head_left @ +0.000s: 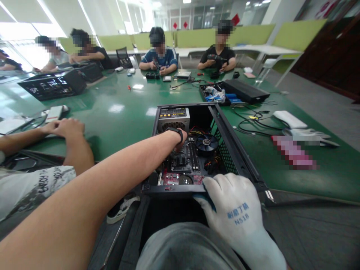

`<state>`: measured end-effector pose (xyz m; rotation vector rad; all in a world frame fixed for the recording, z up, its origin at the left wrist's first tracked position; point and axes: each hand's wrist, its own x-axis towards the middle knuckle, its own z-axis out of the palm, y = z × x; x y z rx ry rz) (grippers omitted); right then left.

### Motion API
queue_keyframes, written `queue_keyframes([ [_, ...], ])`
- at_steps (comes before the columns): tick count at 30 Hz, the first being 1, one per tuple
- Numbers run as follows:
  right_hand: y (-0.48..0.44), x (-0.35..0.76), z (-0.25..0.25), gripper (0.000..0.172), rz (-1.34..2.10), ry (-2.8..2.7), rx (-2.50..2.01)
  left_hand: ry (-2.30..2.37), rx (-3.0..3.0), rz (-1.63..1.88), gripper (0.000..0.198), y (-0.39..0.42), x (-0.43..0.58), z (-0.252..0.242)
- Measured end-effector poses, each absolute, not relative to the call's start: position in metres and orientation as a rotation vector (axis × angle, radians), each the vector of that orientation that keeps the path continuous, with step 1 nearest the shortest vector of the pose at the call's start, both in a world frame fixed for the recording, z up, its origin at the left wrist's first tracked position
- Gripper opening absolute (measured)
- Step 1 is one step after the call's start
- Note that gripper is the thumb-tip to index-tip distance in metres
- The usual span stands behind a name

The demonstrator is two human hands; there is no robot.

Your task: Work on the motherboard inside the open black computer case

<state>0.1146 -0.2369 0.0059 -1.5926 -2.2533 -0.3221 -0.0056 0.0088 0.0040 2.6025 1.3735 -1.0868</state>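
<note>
An open black computer case lies at the near edge of the green table. Inside it are a motherboard, a round black cooler fan and a power supply. My bare left arm, with a black band at the wrist, reaches down into the case. My left hand is over the motherboard beside the fan, its fingers hidden behind the wrist. My right hand, in a white glove, is closed over the case's near rim.
A co-worker's arm and hand rest on the table at my left. Loose black cables, a white box and a pair of white gloves lie to the right. Another open case sits behind. Several people sit along the far side.
</note>
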Motion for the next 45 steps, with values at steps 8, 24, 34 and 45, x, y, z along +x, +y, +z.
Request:
queue_keyframes([
  [8,-0.237,0.115,0.007,0.02,-0.32,-2.272,-1.605,1.389,2.607,-1.022,0.056,0.01,-0.007,0.001],
  [24,-0.237,0.116,0.007,0.018,-0.325,-2.256,-1.588,1.404,2.64,-0.999,0.055,0.01,-0.006,0.0],
  [34,-0.236,0.115,0.007,0.018,-0.314,-2.264,-1.587,1.422,2.605,-0.967,0.05,0.01,-0.007,-0.001],
  [45,-0.237,0.115,0.008,0.018,-0.322,-2.269,-1.601,1.388,2.614,-1.031,0.046,0.008,-0.006,0.001],
])
